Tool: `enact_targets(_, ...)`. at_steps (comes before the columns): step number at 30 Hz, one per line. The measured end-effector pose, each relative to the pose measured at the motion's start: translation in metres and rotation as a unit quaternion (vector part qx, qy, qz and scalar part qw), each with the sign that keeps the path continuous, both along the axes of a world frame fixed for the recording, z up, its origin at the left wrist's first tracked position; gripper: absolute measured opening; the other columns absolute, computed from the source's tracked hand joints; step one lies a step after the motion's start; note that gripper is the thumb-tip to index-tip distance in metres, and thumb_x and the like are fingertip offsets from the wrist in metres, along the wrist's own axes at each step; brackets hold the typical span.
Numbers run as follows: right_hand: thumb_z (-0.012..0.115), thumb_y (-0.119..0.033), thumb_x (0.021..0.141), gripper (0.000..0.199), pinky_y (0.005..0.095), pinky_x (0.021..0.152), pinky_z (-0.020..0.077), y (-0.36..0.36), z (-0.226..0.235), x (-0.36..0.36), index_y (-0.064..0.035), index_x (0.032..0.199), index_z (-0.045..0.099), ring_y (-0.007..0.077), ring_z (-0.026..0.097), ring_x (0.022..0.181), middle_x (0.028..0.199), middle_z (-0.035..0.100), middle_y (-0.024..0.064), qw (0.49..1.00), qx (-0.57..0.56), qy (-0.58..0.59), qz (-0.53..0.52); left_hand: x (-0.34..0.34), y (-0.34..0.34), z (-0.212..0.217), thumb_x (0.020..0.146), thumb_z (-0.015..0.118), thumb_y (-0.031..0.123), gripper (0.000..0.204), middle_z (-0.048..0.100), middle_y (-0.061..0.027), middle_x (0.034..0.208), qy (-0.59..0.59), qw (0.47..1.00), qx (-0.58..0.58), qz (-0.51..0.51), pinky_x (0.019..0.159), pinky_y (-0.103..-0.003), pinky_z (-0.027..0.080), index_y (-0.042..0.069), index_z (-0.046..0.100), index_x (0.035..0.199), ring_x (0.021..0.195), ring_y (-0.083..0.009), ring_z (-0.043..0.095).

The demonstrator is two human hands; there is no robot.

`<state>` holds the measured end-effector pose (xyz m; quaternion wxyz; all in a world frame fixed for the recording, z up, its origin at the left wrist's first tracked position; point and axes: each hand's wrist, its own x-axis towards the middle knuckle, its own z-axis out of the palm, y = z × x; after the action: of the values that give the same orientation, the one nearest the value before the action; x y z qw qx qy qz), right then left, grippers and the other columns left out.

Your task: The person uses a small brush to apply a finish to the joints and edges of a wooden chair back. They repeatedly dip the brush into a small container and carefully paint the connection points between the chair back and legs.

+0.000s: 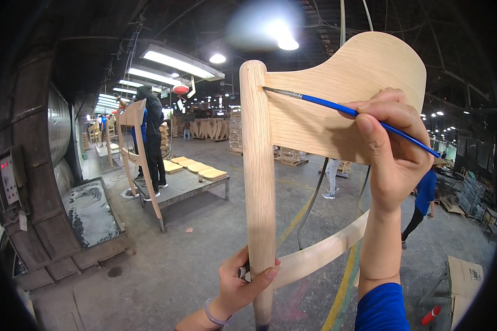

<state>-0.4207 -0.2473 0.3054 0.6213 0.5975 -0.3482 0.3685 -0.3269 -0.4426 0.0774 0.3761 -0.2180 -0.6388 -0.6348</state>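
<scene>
A pale wooden chair back fills the middle of the head view, with a rounded upright post (258,182), a wide curved top panel (320,124) and a thinner curved lower rail (320,248). My left hand (243,284) wraps round the post low down, near where the rail joins it; a small dark round object shows partly by its fingers, too hidden to name. Between the thumb and fingers of my right hand (395,140) is a thin blue paintbrush (337,106). Its bristle tip lies at the seam where the panel meets the post.
At left, a long grey platform (199,187) bears yellowish boards (196,167); a person in dark clothes (156,138) stands there by another chair frame (131,149). A control box (8,179) and a trough (94,212) line the left side. A red bottle-like object (431,314) lies lower right.
</scene>
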Motion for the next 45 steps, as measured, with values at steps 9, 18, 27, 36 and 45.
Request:
enact_targets(9, 0.08, 0.003, 0.087, 0.008, 0.0287, 0.075, 0.0504, -0.012, 0.001, -0.005, 0.0011, 0.095, 0.076, 0.0174, 0.063, 0.085, 0.093, 0.079, 0.0108, 1.0, 0.001, 0.006, 0.012, -0.001, -0.009, 0.001, 0.092, 0.076, 0.018, 0.058, 0.075, -0.0151, 0.101, -0.001, 1.0, -0.002, 0.008, 0.084, -0.034, 0.057, -0.015, 0.058, 0.136, 0.094, -0.0204, 0.073)
enact_targets(18, 0.079, 0.004, 0.087, 0.008, 0.0291, 0.075, 0.0503, -0.019, 0.0, -0.007, 0.0012, 0.094, 0.076, 0.0175, 0.063, 0.085, 0.093, 0.078, 0.0109, 1.0, 0.007, -0.008, 0.021, -0.004, -0.015, 0.0, 0.092, 0.076, 0.016, 0.057, 0.075, -0.0161, 0.101, 0.0, 1.0, -0.003, 0.014, 0.084, -0.034, 0.058, -0.016, 0.058, 0.136, 0.094, -0.021, 0.074)
enact_targets(27, 0.079, 0.004, 0.087, 0.008, 0.0288, 0.075, 0.0501, -0.028, -0.001, -0.007, 0.0012, 0.094, 0.076, 0.0174, 0.063, 0.084, 0.092, 0.078, 0.0105, 1.0, 0.003, -0.009, 0.022, -0.004, -0.019, -0.002, 0.092, 0.076, 0.017, 0.057, 0.076, -0.0163, 0.1, 0.005, 1.0, 0.001, 0.023, 0.084, -0.035, 0.058, -0.015, 0.058, 0.135, 0.093, -0.0214, 0.074)
enact_targets(36, 0.079, 0.004, 0.088, 0.009, 0.0281, 0.074, 0.0499, -0.033, 0.0, -0.013, 0.0013, 0.095, 0.076, 0.0171, 0.063, 0.084, 0.092, 0.078, 0.0107, 0.999, 0.007, -0.002, 0.035, -0.004, -0.021, -0.001, 0.091, 0.077, 0.019, 0.057, 0.076, -0.016, 0.098, 0.001, 1.0, 0.006, 0.031, 0.084, -0.035, 0.057, -0.015, 0.059, 0.134, 0.091, -0.0204, 0.073)
enact_targets(45, 0.079, 0.005, 0.086, 0.009, 0.0279, 0.074, 0.0502, -0.038, -0.001, -0.015, 0.0014, 0.094, 0.076, 0.017, 0.063, 0.084, 0.091, 0.077, 0.0106, 0.999, 0.013, -0.013, 0.049, -0.005, -0.024, -0.004, 0.091, 0.076, 0.019, 0.058, 0.076, -0.0152, 0.098, -0.002, 0.999, 0.009, 0.038, 0.086, -0.035, 0.057, -0.016, 0.059, 0.134, 0.092, -0.0204, 0.073)
